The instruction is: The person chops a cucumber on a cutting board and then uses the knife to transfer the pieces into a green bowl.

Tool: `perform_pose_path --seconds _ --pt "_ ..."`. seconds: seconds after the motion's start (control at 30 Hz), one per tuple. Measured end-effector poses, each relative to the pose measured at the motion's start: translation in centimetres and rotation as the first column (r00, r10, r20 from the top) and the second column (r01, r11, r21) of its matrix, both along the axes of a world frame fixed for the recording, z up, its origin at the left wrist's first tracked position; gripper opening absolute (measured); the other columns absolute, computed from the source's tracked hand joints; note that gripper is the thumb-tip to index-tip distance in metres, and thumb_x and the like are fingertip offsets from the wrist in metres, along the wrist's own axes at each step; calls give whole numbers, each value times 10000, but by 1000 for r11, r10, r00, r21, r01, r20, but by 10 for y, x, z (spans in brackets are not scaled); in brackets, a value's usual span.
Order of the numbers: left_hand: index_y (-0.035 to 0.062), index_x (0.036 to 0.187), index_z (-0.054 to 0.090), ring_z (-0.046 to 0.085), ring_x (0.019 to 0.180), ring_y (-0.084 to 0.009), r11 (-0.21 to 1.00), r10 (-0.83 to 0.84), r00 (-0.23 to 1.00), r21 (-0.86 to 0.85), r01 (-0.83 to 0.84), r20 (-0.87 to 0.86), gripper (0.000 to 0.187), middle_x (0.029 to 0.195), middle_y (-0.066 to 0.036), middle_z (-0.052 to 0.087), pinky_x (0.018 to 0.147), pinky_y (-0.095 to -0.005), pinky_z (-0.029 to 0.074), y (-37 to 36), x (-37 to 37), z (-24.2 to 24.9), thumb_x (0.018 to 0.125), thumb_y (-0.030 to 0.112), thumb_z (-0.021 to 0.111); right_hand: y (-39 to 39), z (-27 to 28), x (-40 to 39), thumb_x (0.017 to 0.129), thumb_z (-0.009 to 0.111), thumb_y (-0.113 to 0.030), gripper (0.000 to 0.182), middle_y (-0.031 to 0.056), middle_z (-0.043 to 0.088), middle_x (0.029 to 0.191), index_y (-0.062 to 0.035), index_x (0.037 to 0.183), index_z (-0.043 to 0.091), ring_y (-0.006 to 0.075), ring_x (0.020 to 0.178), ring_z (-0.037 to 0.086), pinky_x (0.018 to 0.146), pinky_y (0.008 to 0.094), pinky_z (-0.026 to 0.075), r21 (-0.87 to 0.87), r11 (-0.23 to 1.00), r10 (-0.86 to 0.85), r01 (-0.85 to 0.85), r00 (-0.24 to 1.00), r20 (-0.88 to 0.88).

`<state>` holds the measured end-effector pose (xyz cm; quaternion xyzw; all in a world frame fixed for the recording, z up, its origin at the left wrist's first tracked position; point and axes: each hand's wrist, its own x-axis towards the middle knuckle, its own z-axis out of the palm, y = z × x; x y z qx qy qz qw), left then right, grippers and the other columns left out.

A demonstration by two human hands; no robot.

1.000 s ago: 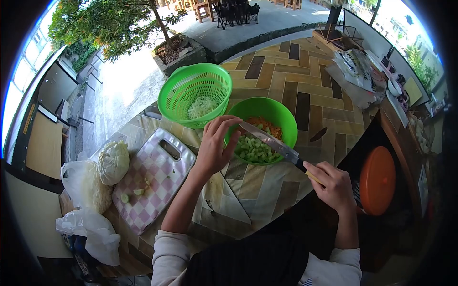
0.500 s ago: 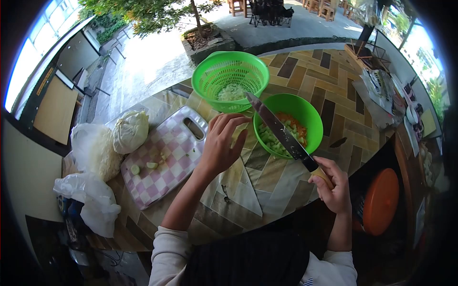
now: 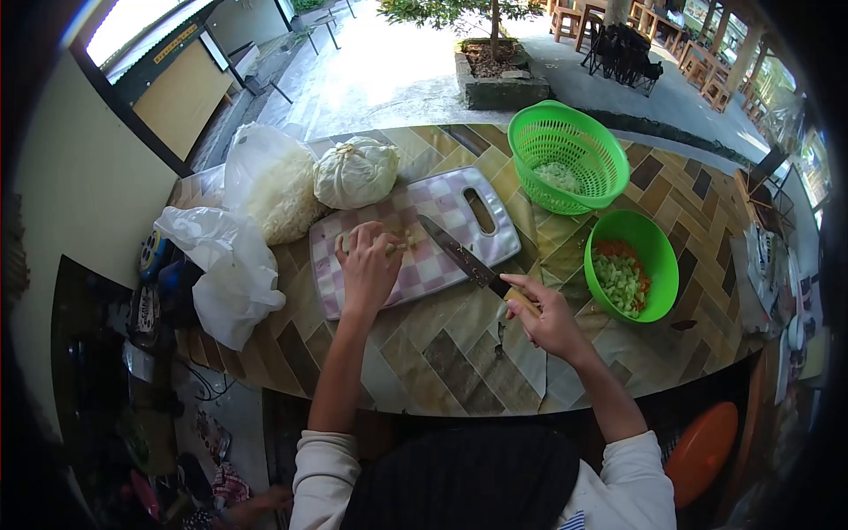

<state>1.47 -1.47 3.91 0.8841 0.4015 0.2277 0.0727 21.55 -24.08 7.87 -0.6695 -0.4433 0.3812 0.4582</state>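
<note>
On board (image 3: 442, 265), our left hand (image 3: 367, 269) curled over pale veg bits (image 3: 393, 247), right hand (image 3: 543, 318) fisted round knife (image 3: 464, 261), blade flat.

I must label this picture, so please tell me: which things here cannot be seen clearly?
All in the head view:
- Pale pieces under the left hand on the cutting board: the fingers cover them.
- Knife handle: mostly hidden inside the right hand.
- White bits in the basket: too small to identify.
- Plastic bag contents: blurred by the plastic.
- Orange object: dark, cut off by the lens edge.
</note>
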Motion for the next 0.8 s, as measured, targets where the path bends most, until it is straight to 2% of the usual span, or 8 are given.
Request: perform_pose_path --seconds 0.07,0.17,0.3,0.43,0.57,0.8 --pt "171 982 718 440 1307 -242 999 1 999 41 0 -37 196 1276 -49 547 1132 -556 190 5 1 -3 795 229 729 13 -6 -1 943 585 -75 393 94 672 835 -79 1336 566 130 774 678 721 293 533 -7 1000 19 -19 1000 14" --pt "180 959 737 430 1322 -243 999 17 993 45 -12 -113 171 1280 -54 544 1141 -554 185 10 5 -4 793 222 730 21 -16 1 949 592 -90 403 52 656 797 -97 1351 560 92 595 593 555 257 488 -34 999 36 -37 999 -37" --pt "178 941 750 448 1302 -253 1000 -10 998 10 10 -60 149 1264 -55 554 1141 -556 186 20 6 -17 796 197 726 18 -24 -2 963 587 -102 410 26 629 760 -119 1371 548 46 461 474 409 226 391 -66 996 52 -63 984 -168" --pt "168 933 751 474 1275 -259 999 -42 998 -11 42 36 134 1240 -49 570 1136 -559 200 24 6 -25 802 176 723 12 -35 -4 975 580 -105 414 39 621 750 -111 1386 529 33 452 469 376 219 372 -52 995 68 -83 967 -245" --pt "158 928 750 504 1243 -254 997 -66 992 -24 69 103 121 1217 -38 585 1132 -553 216 24 10 -29 810 174 725 9 -45 -3 988 563 -111 431 80 647 786 -88 1411 485 51 438 487 363 217 395 -50 994 69 -94 927 -370" --pt "150 969 726 549 1182 -258 996 -80 969 -18 86 235 117 1166 -34 613 1103 -525 271 26 13 -21 857 168 694 6 -49 0 1004 540 -139 430 126 653 799 -102 1426 463 76 414 488 338 220 392 -96 993 -3 -71 786 -618"
